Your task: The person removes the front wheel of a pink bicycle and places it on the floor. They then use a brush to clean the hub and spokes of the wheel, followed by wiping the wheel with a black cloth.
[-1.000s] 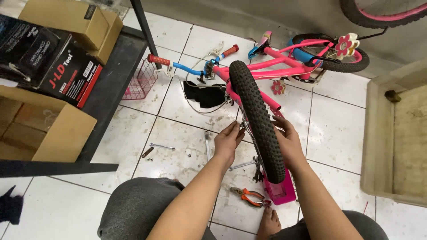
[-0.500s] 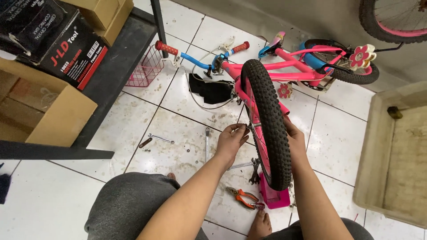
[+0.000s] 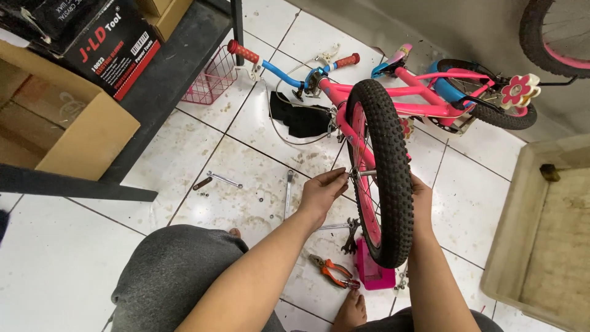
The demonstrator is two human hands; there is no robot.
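A small pink bicycle (image 3: 424, 101) lies upside down on the tiled floor, its black knobby front wheel (image 3: 386, 178) pointing at me. My left hand (image 3: 322, 193) pinches the axle end at the wheel's hub on the near side. My right hand (image 3: 421, 200) sits on the far side of the wheel, mostly hidden behind the tyre, so its grip cannot be read. The blue handlebar with red grips (image 3: 279, 71) rests on the floor beyond.
Wrenches (image 3: 287, 193), orange-handled pliers (image 3: 332, 270) and small nuts lie on the tiles. A pink box (image 3: 375, 273) stands under the tyre. At left is a dark shelf (image 3: 166, 80) with cardboard boxes (image 3: 67, 123) and a pink wire basket (image 3: 212, 80); at right, a wooden crate (image 3: 541, 233).
The view has shifted closer to the wheel. My left hand has moved up from the tyre's side to the hub axle and now pinches it.
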